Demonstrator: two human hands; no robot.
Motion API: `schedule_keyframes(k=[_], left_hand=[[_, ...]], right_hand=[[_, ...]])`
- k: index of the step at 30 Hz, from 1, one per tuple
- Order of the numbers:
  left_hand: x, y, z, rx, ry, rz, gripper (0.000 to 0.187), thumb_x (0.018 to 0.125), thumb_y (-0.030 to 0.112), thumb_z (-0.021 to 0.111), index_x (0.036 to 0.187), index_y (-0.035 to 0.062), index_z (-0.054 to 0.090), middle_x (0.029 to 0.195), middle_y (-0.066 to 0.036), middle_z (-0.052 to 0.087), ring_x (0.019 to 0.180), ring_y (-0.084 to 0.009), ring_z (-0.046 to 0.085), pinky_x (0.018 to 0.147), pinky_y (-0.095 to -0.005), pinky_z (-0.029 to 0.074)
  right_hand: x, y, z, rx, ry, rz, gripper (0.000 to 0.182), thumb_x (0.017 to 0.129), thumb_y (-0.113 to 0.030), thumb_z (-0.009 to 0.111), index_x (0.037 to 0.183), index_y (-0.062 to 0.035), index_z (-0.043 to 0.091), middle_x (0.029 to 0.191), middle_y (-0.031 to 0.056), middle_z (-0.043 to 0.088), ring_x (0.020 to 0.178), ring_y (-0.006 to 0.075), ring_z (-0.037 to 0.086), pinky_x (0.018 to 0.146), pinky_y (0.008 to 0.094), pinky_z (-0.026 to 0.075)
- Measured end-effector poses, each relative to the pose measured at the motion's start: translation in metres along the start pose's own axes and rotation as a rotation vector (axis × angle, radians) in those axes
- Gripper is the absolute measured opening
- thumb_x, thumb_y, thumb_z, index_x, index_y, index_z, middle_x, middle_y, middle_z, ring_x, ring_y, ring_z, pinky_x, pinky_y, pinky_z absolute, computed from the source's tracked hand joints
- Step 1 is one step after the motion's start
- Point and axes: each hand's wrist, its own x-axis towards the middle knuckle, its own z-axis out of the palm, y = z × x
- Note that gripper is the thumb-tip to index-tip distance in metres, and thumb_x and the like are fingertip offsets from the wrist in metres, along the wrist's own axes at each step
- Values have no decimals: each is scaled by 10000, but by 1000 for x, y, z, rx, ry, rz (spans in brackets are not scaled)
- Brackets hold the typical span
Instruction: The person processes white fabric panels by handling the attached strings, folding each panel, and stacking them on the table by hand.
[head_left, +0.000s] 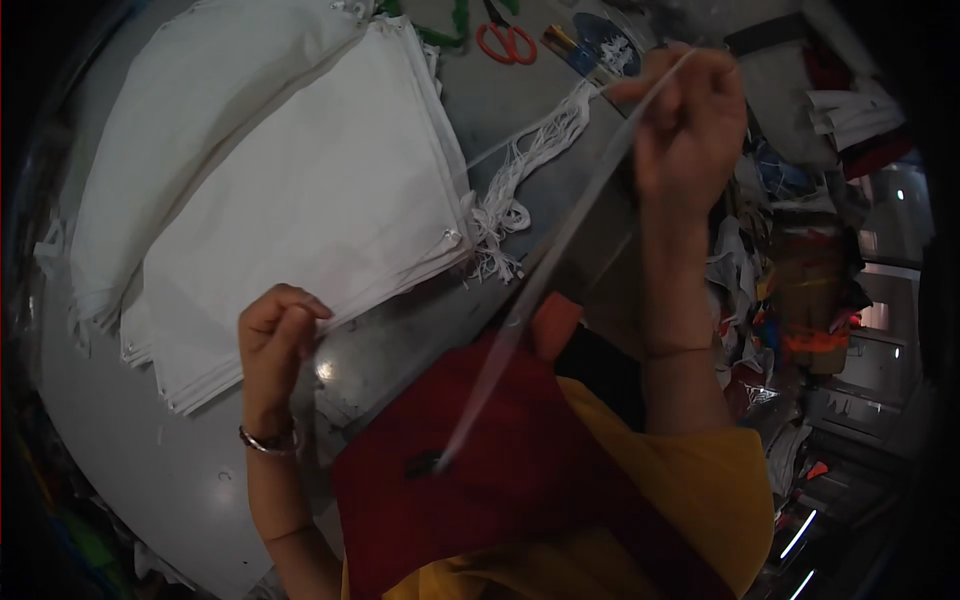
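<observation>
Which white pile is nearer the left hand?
The flat pile, with its edge at the left hand; the curved pile lies farther off, beyond it.

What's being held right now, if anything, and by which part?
Right hand: a pale strip, held by its upper end. Left hand: by the white cloth stack, grip unclear.

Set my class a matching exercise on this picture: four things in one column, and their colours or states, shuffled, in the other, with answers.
1. Scissors
2. Right hand
3. Apron
4. Left hand

A. Beside the white cloth stack
B. Dark red
C. Holding a pale strip
D. Orange-handled

Pairs: 1-D, 2-C, 3-B, 4-A
</observation>
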Motion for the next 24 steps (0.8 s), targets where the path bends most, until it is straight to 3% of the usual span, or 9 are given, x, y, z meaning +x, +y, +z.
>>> schedule_keyframes(k=[1, 3, 6, 14, 16, 19, 20, 22, 24], left_hand=[[-7, 2, -16, 22, 81, -21, 221, 910, 199, 526, 910, -3, 617, 664, 9, 556, 504, -21, 396, 466, -168, 292], [-22, 10, -37, 57, 190, -53, 183, 900, 168, 535, 893, 8, 624, 618, 39, 511, 503, -12, 365, 460, -174, 260], [-36, 27, -54, 367, 546, -166, 137, 856, 166, 613, 822, 37, 641, 607, 66, 490, 521, -6, 350, 473, -173, 243], [-39, 46, -69, 587, 758, 8, 76, 821, 95, 649, 805, 25, 626, 644, 63, 518, 563, -5, 403, 502, -162, 295], [-31, 49, -55, 619, 642, 26, 65, 820, 71, 641, 794, 15, 621, 638, 60, 515, 566, -6, 409, 503, -164, 303], [-1, 42, -16, 712, 397, 13, 48, 791, 48, 645, 784, 8, 619, 571, 45, 487, 521, -14, 396, 472, -179, 301], [10, 36, -3, 700, 307, 3, 50, 780, 48, 649, 780, 9, 618, 553, 40, 483, 508, -17, 393, 464, -183, 302], [35, 28, 28, 692, 217, 106, 56, 768, 51, 651, 771, 11, 611, 543, 34, 488, 499, -19, 406, 459, -186, 320], [55, 25, 47, 637, 258, 158, 57, 770, 55, 648, 764, 14, 609, 548, 30, 501, 505, -21, 422, 464, -187, 334]], right_hand=[[32, 21, -43, 42, 20, -73, 173, 917, -148, 519, 785, -45, 562, 599, 10, 489, 529, 80, 500, 651, 336, 569], [59, 60, -125, -137, 151, 46, 106, 882, -116, 575, 813, -36, 589, 628, 21, 519, 553, 97, 524, 650, 337, 565], [73, 101, -203, -412, 237, 315, 105, 853, -133, 622, 842, -29, 614, 678, 39, 555, 597, 117, 562, 621, 320, 563], [82, 150, -261, -1048, 15, 460, 280, 831, -234, 644, 946, 21, 628, 802, 106, 632, 650, 137, 611, 625, 283, 529], [81, 146, -240, -1711, -636, 570, 292, 806, -245, 659, 915, 25, 639, 778, 110, 639, 648, 148, 618, 622, 280, 501], [74, 104, -115, -1602, -557, 431, 286, 793, -244, 661, 882, 27, 650, 739, 104, 636, 638, 153, 611, 613, 275, 466], [66, 96, -77, -1383, -501, 393, 232, 803, -220, 652, 847, 7, 669, 744, 72, 647, 640, 128, 597, 580, 249, 432], [25, 90, -4, -666, -615, 264, 187, 815, -147, 644, 972, -50, 675, 782, 25, 649, 683, 85, 578, 617, 212, 456], [-17, 78, 66, -209, -867, 488, 242, 844, -116, 603, 1076, -49, 623, 767, 31, 627, 686, 75, 568, 614, 197, 461]])
